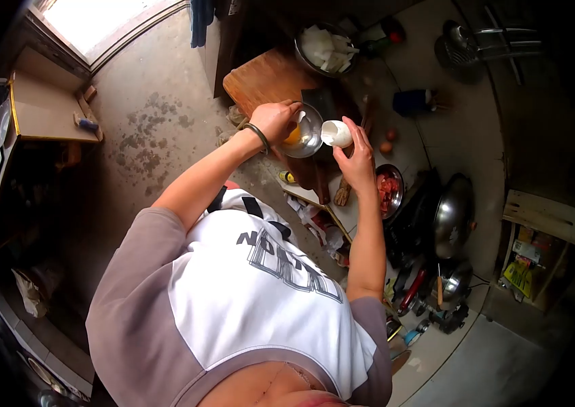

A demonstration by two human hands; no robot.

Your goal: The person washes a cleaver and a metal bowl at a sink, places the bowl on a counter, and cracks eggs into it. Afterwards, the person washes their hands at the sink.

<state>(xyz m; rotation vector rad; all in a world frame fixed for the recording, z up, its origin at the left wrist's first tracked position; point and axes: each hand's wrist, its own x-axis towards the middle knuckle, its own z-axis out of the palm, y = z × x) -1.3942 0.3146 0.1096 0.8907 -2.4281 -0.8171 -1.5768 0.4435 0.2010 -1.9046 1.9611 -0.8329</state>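
Note:
A metal bowl (310,138) with an orange yolk (293,136) in it sits beside the wooden cutting board (260,80). My left hand (276,121), with a bracelet on the wrist, is at the bowl's left rim, its fingers closed on a small white shell piece (301,117). Just right of the bowl, my right hand (358,153) holds a large white eggshell (337,133) between thumb and fingers. The shell's broken, open end faces the bowl.
Behind is a bowl of white chunks (326,49). Brown eggs (386,146) lie to the right, above a bowl of red pieces (388,192). Farther right are a wok lid (455,217) and a pan (452,283). A cabinet (50,108) stands left.

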